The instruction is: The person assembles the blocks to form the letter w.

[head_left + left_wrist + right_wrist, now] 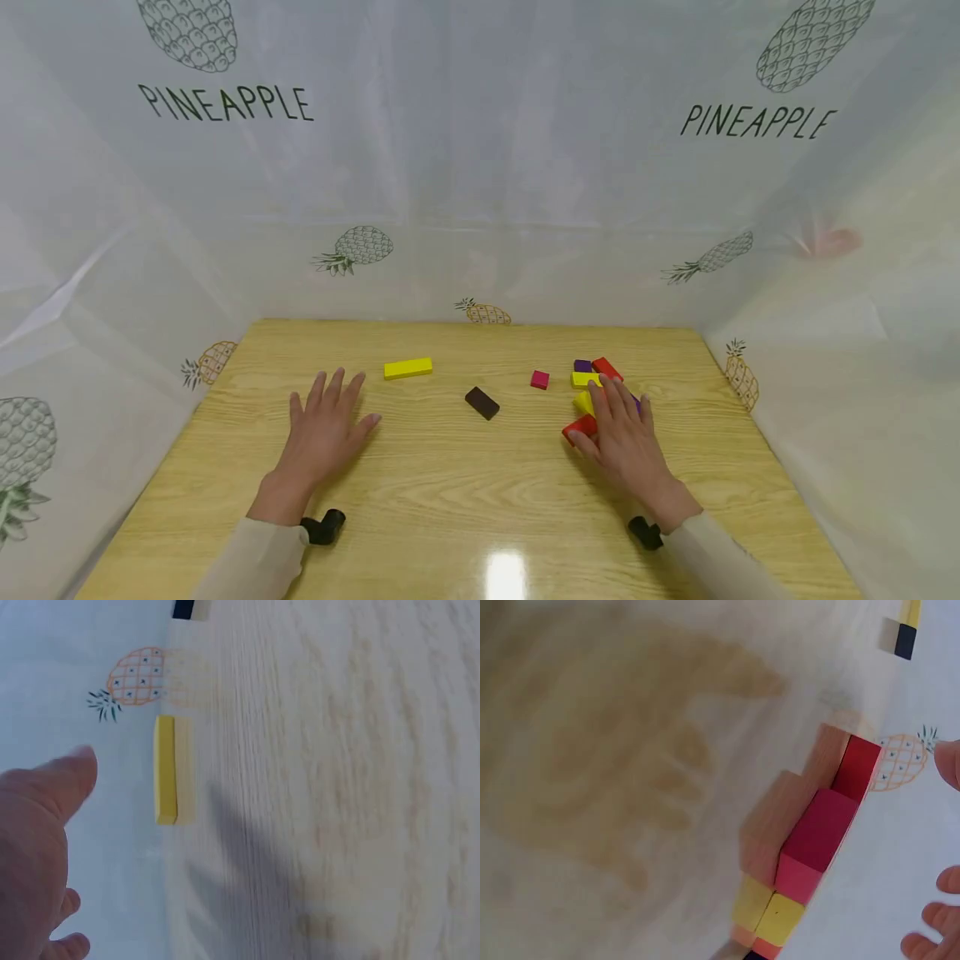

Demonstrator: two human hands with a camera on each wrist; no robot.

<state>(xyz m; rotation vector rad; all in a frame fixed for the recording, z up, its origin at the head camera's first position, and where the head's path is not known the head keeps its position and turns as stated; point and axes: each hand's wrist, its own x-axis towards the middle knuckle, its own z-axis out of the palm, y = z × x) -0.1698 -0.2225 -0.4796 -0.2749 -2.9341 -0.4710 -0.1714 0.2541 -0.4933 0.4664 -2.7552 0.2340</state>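
My left hand (pixel 322 429) hovers over the left side of the table, fingers spread and holding nothing. Just beyond its fingertips lies a long yellow block (pixel 408 368), which the left wrist view shows beside the thumb. My right hand (pixel 622 442) is over a cluster of blocks, fingers extended; whether it touches any of them I cannot tell. By its thumb is a red block (pixel 580 429). Around its fingertips are yellow blocks (pixel 584 380), a purple block (pixel 582 366) and another red block (pixel 608 369). The hand partly hides the cluster.
Between the hands lie a dark brown block (pixel 482 403) and a small magenta block (pixel 540 380). The wood-grain table (pixel 457 500) is enclosed at the back and sides by a pineapple-print curtain (pixel 480 167). Each wrist wears a small black device.
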